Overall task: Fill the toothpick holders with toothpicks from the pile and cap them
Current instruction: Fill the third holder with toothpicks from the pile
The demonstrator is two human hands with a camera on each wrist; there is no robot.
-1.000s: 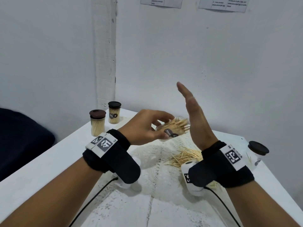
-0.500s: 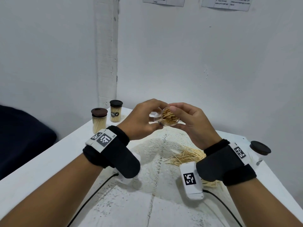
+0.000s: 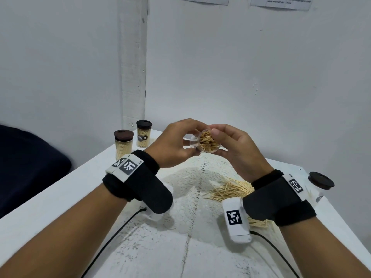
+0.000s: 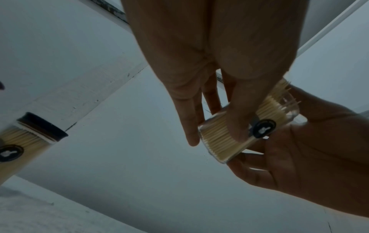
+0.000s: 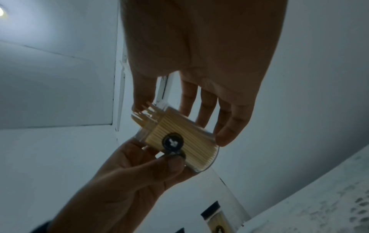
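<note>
Clear toothpick holder (image 3: 208, 141), uncapped and packed with toothpicks (image 3: 207, 140), held in the air above the bench (image 3: 60, 197), tilted so its open mouth faces the head camera. Left hand (image 3: 172, 145): grip curled round the holder's body from 9 o'clock, thumb lying along the wall beside the round black label (image 4: 263, 128). Right hand (image 3: 239, 149): grip curled round the holder from 3 o'clock, thumb at the rim, fingers behind the wall. Several toothpick tips stand proud of the packed bundle at the mouth. Loose pile (image 3: 230, 190) on the lace mat (image 3: 190, 177), 6 o'clock of the holder. Two capped, filled holders (image 3: 123, 146) at 9 o'clock; another capped holder (image 3: 319, 185) at 4 o'clock.
</note>
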